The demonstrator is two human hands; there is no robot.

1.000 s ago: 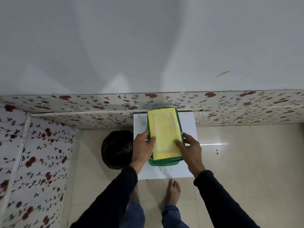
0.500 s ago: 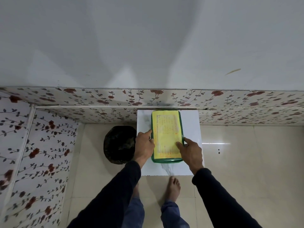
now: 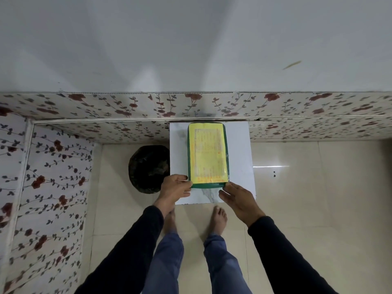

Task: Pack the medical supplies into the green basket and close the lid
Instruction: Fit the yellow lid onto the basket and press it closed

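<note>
green basket (image 3: 225, 162) standing lengthwise on a small white table (image 3: 241, 158), far end close to the flower-patterned wall (image 3: 127, 107), near end short of the table's front edge. bare strips of tabletop on both long sides, wider on the right; a narrower bare band in front. yellow printed lid (image 3: 206, 153) lying flat over the top, green rim showing along the right side and the near end. contents hidden under the lid, so cannot tell what is inside.

left hand (image 3: 177, 187) at the near left corner of the basket, fingers curled, tips touching the corner; whether gripping or only resting against it, cannot tell. right hand (image 3: 238, 198) at the near right corner, fingers loosely spread, tips at or just short of the rim, holding nothing that can be seen.

dark round object (image 3: 149, 168) on the floor just left of the table, touching or nearly touching its edge. open pale tile floor (image 3: 318, 198) to the right. bare feet (image 3: 219, 219) just in front of the table.
</note>
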